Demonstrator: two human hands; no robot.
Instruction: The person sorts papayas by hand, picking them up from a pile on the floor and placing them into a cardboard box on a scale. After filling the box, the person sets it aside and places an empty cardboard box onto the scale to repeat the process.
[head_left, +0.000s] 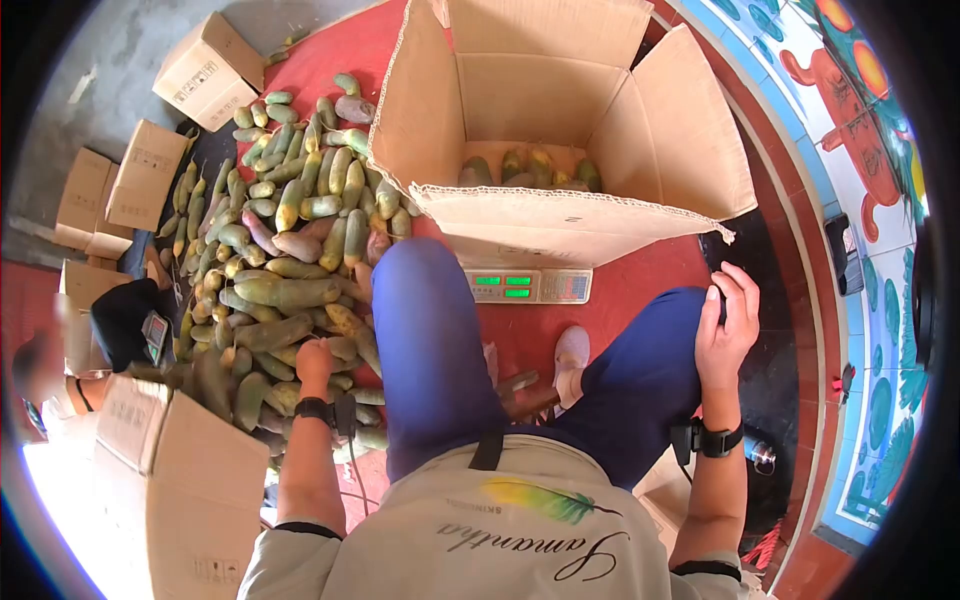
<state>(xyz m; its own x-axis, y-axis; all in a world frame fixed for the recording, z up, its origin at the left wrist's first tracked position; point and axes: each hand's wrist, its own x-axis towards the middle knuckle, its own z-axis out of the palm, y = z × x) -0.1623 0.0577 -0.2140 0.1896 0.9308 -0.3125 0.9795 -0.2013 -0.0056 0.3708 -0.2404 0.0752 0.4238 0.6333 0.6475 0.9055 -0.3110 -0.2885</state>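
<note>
My left hand [315, 365] is down at the near right side of a big pile of green radishes [290, 290]. Its fingers are curled and look closed on a radish, mostly hidden beneath the hand. Beside my right knee, my right hand [732, 325] rests with its fingers loosely stretched and nothing in them. In front of my knees, a tall open cardboard box [560, 215] has several radishes [540, 167] at its bottom. A digital scale [560, 286] with green lit figures shows at the box's near edge.
More cardboard boxes stand at the left, one close by [190, 490] and others farther back [148, 175]. Another person [125, 320] sits at the left edge, holding a device. A red mat [640, 270] lies underfoot; a painted tiled wall [880, 290] runs along the right.
</note>
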